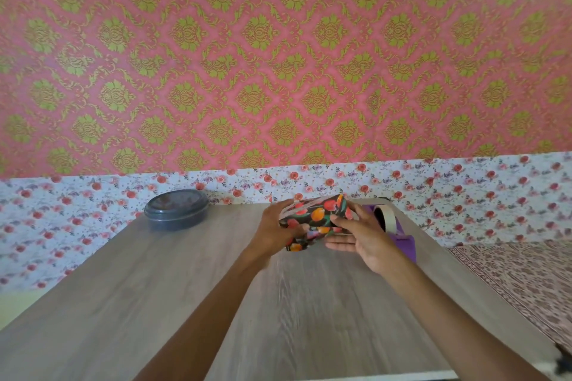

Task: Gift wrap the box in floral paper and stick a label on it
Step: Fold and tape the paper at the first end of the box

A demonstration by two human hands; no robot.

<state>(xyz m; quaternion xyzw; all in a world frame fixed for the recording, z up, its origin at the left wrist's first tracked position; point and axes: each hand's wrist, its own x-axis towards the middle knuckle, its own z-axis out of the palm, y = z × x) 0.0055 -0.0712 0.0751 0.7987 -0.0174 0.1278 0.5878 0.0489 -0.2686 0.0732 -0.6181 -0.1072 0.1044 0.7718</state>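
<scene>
The box (pixel 312 221), wrapped in dark floral paper (pixel 329 210), is held tilted over the far part of the desk (pixel 216 288). The left hand (pixel 274 226) curls round its left end and the right hand (pixel 363 237) pinches its right end, thumb on top. To do this well, I'd say the 2 hands should crease the end folds flat before reaching for the purple tape dispenser (pixel 400 238) just behind.

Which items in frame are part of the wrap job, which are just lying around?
Job: floral-wrapped box, held in left hand and right hand; purple tape dispenser beside it, probably.
Idle: dark lidded round container, far left of table.
</scene>
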